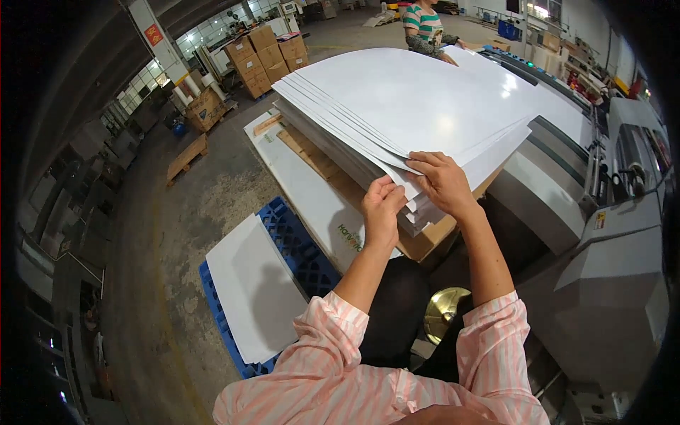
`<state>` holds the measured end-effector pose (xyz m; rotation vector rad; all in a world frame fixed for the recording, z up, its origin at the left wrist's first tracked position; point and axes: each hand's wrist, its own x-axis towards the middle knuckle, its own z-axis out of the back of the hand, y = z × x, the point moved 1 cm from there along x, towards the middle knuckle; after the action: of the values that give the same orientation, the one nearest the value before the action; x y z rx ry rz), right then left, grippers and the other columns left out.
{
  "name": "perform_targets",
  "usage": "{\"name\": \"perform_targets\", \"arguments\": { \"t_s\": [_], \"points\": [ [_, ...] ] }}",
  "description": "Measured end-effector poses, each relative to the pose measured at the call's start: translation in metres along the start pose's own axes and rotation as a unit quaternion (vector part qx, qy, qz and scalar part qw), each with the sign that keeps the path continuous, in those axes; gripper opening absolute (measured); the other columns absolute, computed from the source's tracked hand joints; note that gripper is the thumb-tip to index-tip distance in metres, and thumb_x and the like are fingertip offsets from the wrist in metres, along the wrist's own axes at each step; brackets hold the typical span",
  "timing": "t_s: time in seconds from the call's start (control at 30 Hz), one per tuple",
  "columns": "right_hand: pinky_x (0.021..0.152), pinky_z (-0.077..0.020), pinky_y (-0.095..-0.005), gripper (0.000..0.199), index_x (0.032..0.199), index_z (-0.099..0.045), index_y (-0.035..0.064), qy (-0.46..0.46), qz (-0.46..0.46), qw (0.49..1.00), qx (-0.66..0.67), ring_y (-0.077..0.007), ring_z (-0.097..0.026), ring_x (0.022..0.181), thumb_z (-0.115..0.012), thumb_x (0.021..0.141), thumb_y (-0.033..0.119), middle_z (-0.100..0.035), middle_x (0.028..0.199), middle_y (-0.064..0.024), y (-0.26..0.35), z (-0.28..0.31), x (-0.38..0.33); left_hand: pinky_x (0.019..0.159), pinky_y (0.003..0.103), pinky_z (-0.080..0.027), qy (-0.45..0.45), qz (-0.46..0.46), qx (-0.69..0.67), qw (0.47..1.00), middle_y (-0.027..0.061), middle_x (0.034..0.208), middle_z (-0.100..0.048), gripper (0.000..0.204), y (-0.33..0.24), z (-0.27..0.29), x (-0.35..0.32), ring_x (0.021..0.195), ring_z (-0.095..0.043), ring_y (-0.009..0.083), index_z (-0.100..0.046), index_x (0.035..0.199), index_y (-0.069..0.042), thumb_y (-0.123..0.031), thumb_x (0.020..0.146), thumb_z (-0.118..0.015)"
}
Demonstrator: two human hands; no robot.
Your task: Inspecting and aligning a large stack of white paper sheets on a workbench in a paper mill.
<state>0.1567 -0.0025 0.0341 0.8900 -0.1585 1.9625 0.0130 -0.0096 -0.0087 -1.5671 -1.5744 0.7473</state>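
A tall stack of large white sheets (397, 92) lies in front of me, its upper sheets fanned out in steps along the left edge. At the near corner of the stack my left hand (383, 205) is closed, pinching the sheet corners between thumb and fingers. My right hand (440, 180) lies just to the right at the same corner, its fingers curled over the edges of the upper sheets and its thumb hidden beneath. Below my hands the lower sheets' corners stick out unevenly.
A blue plastic pallet (287, 237) with white sheets (248, 290) stands at lower left. Right of the stack is a grey machine (609, 269). Across the stack a person in a striped shirt (425, 28) stands. Cardboard boxes (265, 60) and a wooden pallet (188, 157) are farther left.
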Motion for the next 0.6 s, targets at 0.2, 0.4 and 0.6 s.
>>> {"name": "perform_targets", "arguments": {
  "t_s": [0.2, 0.4, 0.6],
  "points": [
    [0.092, -0.0369, -0.0377, 0.043, 0.108, -0.060, 0.0084, 0.010, 0.059, 0.998, 0.001, -0.0280, -0.049, 0.107, -0.048, 0.085, 0.043, -0.055, 0.117, -0.0101, 0.017, 0.013, -0.004, 0.068, 0.024, -0.048, 0.030, 0.003, 0.007, 1.000, 0.0065, 0.090, -0.059, 0.024, -0.010, 0.007, 0.001, 0.081, -0.057, 0.0121, -0.047, 0.108, 0.001, -0.005, 0.086, -0.052],
    [0.076, -0.0453, -0.0334, 0.031, 0.099, -0.063, 0.0073, -0.092, 0.008, 0.990, 0.107, -0.0248, -0.058, 0.084, -0.056, 0.084, 0.033, -0.063, 0.094, -0.0111, -0.007, -0.008, 0.001, 0.067, 0.026, -0.049, 0.057, -0.149, 0.313, 0.936, 0.0090, 0.100, -0.062, 0.019, -0.024, 0.010, -0.001, 0.084, -0.058, 0.0163, -0.063, 0.100, -0.002, -0.014, 0.087, -0.054],
    [0.057, -0.0423, -0.0265, 0.035, 0.081, -0.064, 0.0000, -0.250, -0.333, 0.714, 0.562, -0.0079, -0.049, 0.062, -0.056, 0.088, 0.033, -0.060, 0.069, -0.0060, -0.014, -0.008, 0.015, 0.089, 0.038, -0.039, 0.173, -0.315, 0.600, 0.715, 0.0114, 0.110, -0.057, 0.029, -0.034, 0.009, -0.010, 0.106, -0.045, 0.0299, -0.064, 0.098, -0.003, -0.014, 0.071, -0.066]
  ]
}}
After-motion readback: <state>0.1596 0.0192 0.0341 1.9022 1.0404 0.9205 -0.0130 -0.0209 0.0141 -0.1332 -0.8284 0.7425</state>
